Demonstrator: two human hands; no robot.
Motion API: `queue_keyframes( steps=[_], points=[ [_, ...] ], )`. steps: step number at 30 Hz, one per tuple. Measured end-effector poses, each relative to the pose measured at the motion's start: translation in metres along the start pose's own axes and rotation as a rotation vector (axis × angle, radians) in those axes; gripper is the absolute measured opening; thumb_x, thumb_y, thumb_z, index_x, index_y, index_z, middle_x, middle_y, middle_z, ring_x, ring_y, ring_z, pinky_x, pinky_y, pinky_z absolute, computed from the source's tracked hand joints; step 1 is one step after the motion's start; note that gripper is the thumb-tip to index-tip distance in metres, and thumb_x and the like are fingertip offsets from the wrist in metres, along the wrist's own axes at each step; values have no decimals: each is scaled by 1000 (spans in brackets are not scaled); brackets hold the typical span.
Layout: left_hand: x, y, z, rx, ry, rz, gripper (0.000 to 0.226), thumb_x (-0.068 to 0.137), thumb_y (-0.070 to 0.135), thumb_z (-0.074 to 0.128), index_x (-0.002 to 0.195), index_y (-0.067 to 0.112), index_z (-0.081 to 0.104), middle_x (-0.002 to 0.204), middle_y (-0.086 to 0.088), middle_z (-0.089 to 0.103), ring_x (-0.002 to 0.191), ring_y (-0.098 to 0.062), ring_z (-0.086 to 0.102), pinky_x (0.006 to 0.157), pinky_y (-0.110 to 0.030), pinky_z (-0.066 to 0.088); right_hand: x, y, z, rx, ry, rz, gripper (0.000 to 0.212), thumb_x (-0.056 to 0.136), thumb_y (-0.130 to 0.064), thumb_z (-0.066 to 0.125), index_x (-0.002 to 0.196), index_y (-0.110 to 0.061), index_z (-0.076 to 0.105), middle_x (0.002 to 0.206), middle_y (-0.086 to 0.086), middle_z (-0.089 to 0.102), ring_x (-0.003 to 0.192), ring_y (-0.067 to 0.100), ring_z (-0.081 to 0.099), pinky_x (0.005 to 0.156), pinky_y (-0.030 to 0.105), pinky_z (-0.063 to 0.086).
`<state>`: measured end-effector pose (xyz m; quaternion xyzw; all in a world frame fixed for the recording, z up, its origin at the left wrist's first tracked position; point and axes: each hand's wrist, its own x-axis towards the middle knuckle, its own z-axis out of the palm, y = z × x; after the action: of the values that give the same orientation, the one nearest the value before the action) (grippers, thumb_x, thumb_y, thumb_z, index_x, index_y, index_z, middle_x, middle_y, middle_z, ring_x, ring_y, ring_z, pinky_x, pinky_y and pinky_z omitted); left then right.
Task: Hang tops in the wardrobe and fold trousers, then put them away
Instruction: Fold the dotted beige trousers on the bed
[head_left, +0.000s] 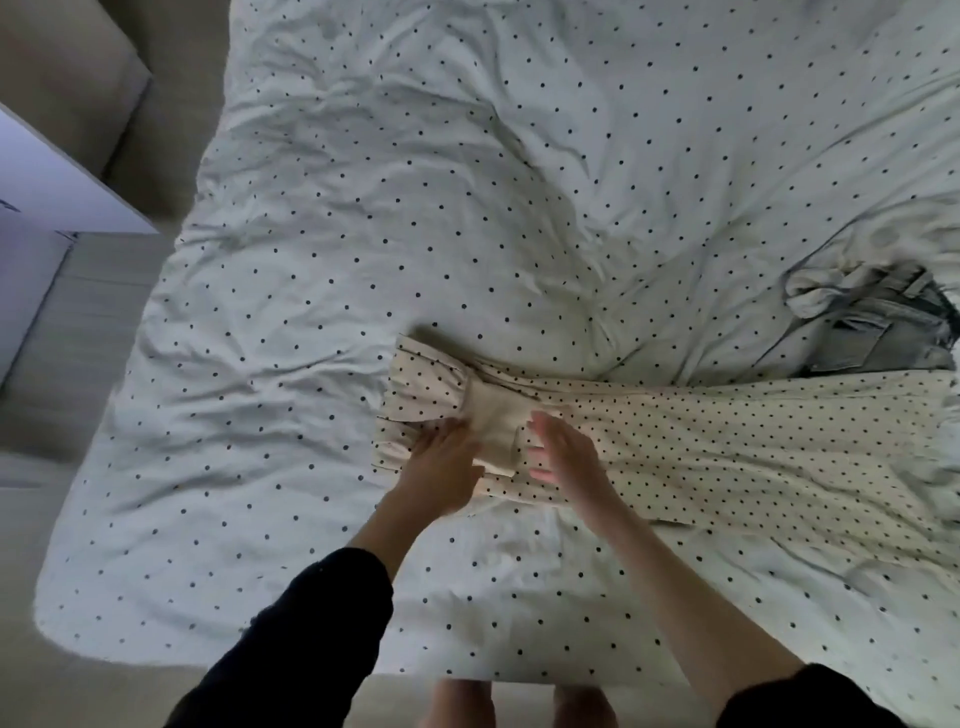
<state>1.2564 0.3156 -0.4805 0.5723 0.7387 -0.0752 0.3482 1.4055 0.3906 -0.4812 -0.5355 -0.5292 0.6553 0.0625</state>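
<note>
**Grip status: both hands on polka-dot trousers, bed surface**

Left hand (445, 470) rests palm-down on the cream polka-dot trousers (727, 447), fingers extended toward the folded waistband section (496, 426); no curl around the fabric is visible, so the grip is flat and apart. Right hand (563, 452) sits just beside it on the other side of the plain cream fold, fingers straight and slightly blurred; whether it presses the fabric or hovers just above cannot be told. Neither hand pinches anything.

The trousers lie across the near part of the bed, spread lengthwise from centre toward the right edge of view. At the left end the material is gathered, and a plain inner face is turned over on top between the two hands.

Both forearms are bare below dark sleeves (311, 639).

The duvet (415, 208) beneath is white with small dark dots and heavily creased. A pair of light denim jeans (878, 332) lies crumpled at the right side, beyond the trousers and touching their upper edge.

Left of the bed stands a white cabinet (47, 171) on a pale floor (67, 364).
</note>
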Motion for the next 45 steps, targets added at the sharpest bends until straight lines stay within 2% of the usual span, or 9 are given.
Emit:
queue_keyframes(
  steps=[5,9,12,15,18,21,30,36,45],
  points=[
    [-14,-44,-16,-293,594,-168,39,90,-1,49,128,8,55,133,-13,51,116,-31,54,99,-45,43,1,23,39,-525,-116,-329,45,101,-25,39,146,-24,31,155,-3,25,139,12,28,109,21,21],
    [-5,-67,-26,-610,431,-454,53,94,30,56,136,3,41,132,-18,52,119,-32,51,99,-40,42,19,20,58,-654,-108,-343,63,98,-26,45,150,-33,10,159,-4,-5,146,23,7,115,37,15],
    [6,-76,-32,-927,332,-520,58,90,43,57,131,3,48,119,-10,60,105,-24,56,86,-35,48,31,14,70,-612,-134,-283,63,100,-29,41,152,-29,7,159,-1,-8,141,26,25,114,45,27],
    [13,-75,-39,-1056,238,-443,52,85,32,67,127,5,52,110,-5,61,93,-15,58,67,-21,45,39,4,71,-256,-147,-220,51,101,-19,35,150,-23,19,151,5,27,88,9,62,72,27,54],
    [15,-61,-41,-968,275,-409,34,83,16,69,114,6,59,108,-11,65,96,-23,63,78,-36,54,40,-3,59,69,-144,-49,31,103,-27,31,132,-20,42,107,7,56,89,19,63,69,30,52],
    [10,-32,-47,-805,343,-380,23,83,17,65,105,13,59,103,-10,66,95,-28,62,87,-45,52,41,-4,39,346,-185,161,30,101,-38,35,120,-22,52,113,9,63,107,24,60,94,48,46],
    [36,121,-22,-220,461,-240,41,88,26,56,129,21,51,108,-5,66,94,-29,62,70,-32,44,9,35,-87,541,-140,208,54,100,-50,21,137,-17,43,145,6,42,124,22,45,104,48,37],
    [96,203,63,-341,-40,-94,56,94,32,52,145,17,33,143,-7,44,129,-23,44,105,-43,40,5,86,-177,309,-47,185,57,100,-50,20,139,-15,41,145,8,42,127,21,43,100,38,35],
    [64,124,88,-450,324,-389,56,90,20,60,139,5,38,138,-19,43,128,-33,40,108,-44,34,10,113,-160,-268,-173,21,47,102,-33,32,148,-22,27,156,-4,21,142,11,20,110,25,18]
  ],
)
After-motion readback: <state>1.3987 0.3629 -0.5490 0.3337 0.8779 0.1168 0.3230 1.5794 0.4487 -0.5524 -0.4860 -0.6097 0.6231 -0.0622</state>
